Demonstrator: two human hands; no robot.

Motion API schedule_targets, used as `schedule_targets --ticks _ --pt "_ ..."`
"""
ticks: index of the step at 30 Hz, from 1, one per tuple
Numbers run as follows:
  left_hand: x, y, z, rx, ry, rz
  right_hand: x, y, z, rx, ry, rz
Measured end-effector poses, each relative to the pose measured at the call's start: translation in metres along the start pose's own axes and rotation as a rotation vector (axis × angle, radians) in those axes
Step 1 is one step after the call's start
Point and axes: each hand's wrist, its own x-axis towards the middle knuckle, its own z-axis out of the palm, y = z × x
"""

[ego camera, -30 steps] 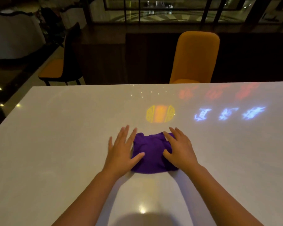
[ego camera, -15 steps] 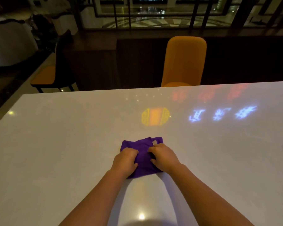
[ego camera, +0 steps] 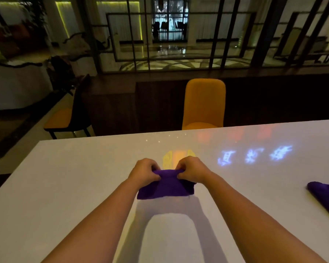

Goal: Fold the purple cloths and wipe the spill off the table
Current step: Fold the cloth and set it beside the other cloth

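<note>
Tabletop [ego camera: 68, 183] mostly bare: wide free room from the hands out to the left edge and far-left corner, and along the far edge. Mid-table, both hands [ego camera: 143, 172] [ego camera: 193, 169] grip a raised purple cloth [ego camera: 165, 188], blocking the centre. Open gap to its right, then a second purple cloth [ego camera: 327, 196] lies at the right edge. Orange chair [ego camera: 204, 105] stands just beyond the far edge.

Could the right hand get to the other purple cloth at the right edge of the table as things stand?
Probably yes. The bare table between the right hand and the other cloth leaves the way free. But that hand is pinching the held cloth along with the left hand, so it would have to let go first.
</note>
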Motion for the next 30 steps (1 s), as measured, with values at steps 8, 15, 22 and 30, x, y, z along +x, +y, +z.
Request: schedule_targets --ticks 8,15,22,30 --pt "-0.012 0.086 -0.074 -0.076 0.058 0.138 -0.028 -0.036 -0.098 -0.007 0.180 -0.064" --pt "-0.023 0.151 -0.096 -0.101 0.005 0.232 -0.065 -0.031 -0.155 -0.014 0.299 -0.102" --pt "-0.025 0.233 -0.050 -0.110 0.008 0.292 -0.111 0.033 -0.208 -0.026 0.357 -0.113" --pt "-0.014 0.339 0.042 -0.148 0.045 0.272 -0.154 0.141 -0.280 -0.073 0.306 -0.133"
